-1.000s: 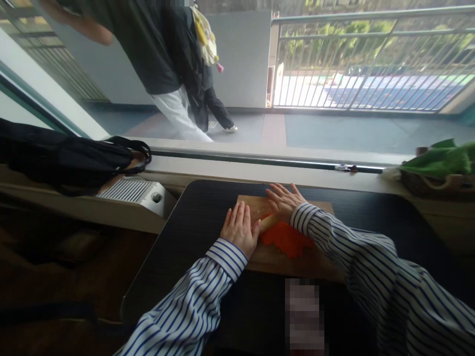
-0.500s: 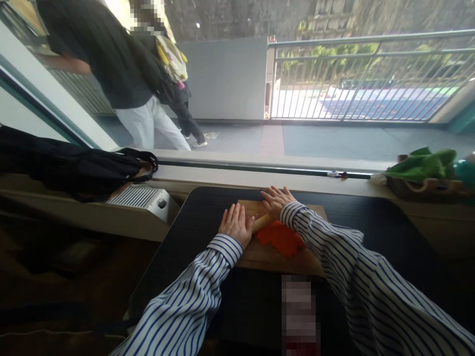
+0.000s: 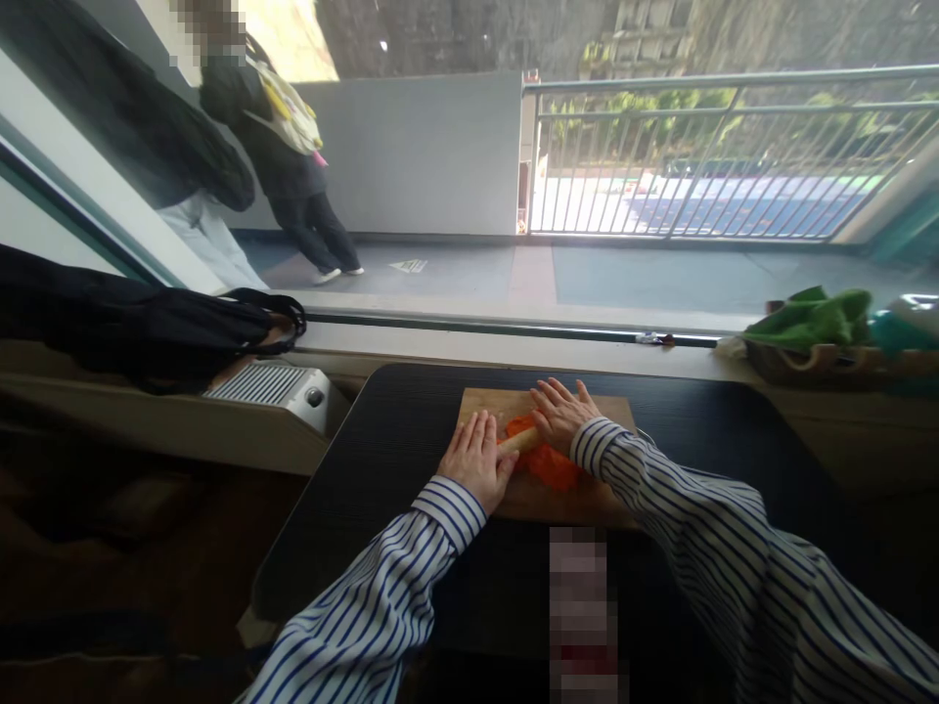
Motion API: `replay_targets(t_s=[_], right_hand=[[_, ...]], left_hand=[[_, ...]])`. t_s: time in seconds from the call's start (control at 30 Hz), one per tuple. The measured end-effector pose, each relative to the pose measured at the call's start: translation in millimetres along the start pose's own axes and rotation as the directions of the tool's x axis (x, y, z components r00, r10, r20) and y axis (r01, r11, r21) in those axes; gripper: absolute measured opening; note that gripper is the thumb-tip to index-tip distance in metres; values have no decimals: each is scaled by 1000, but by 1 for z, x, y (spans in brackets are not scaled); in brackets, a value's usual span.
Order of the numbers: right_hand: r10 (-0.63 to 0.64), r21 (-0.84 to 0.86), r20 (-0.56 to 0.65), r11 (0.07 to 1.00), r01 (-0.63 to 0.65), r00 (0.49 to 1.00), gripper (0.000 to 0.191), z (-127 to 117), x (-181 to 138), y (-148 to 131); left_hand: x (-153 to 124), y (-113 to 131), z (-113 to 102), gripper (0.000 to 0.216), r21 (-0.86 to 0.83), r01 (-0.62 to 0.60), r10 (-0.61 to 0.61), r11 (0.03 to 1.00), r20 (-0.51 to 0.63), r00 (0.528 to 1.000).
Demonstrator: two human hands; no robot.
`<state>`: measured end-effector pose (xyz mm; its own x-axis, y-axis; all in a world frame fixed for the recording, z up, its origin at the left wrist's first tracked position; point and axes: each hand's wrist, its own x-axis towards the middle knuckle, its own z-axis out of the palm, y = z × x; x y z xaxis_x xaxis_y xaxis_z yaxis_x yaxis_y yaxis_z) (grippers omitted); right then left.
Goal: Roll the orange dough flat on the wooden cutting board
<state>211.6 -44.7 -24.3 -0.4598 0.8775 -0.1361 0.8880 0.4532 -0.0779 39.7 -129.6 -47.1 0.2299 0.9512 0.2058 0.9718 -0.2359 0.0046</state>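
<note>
A pale wooden rolling pin (image 3: pixel 519 443) lies slantwise across a flat orange sheet of dough or clay (image 3: pixel 556 471), whose edge is ragged. Beneath them is a wooden board (image 3: pixel 532 506). My left hand (image 3: pixel 476 460) rests palm down over the pin's left end, fingers stretched forward. Over its right end lies my right hand (image 3: pixel 563 416), also flat, with the fingers spread. Both palms hide the pin's ends. Orange material shows on the far and near sides of the pin.
The board lies on a dark table (image 3: pixel 381 460) against a window sill (image 3: pixel 455 347). At left are a black bag (image 3: pixel 147 318) and a white slotted unit (image 3: pixel 268 384). A green cloth (image 3: pixel 814 318) lies in a basket at right. Two people walk outside.
The pin and both hands have moved over the orange sheet, which now shows beyond the pin too. The view has shifted slightly. The people outside have moved left.
</note>
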Motion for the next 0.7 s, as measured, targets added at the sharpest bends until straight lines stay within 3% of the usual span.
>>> replay_targets(t_s=[0.2,0.7], right_hand=[[-2,23,-12,1000,2,1000,54,-2,23,-1],[41,124,-74,992,-32,996,48,-8,77,-7]], left_hand=[[19,-13,-1,63,5,50,-51,999,34,998],[60,-47,5,60,4,178,-177,984,-78,981]])
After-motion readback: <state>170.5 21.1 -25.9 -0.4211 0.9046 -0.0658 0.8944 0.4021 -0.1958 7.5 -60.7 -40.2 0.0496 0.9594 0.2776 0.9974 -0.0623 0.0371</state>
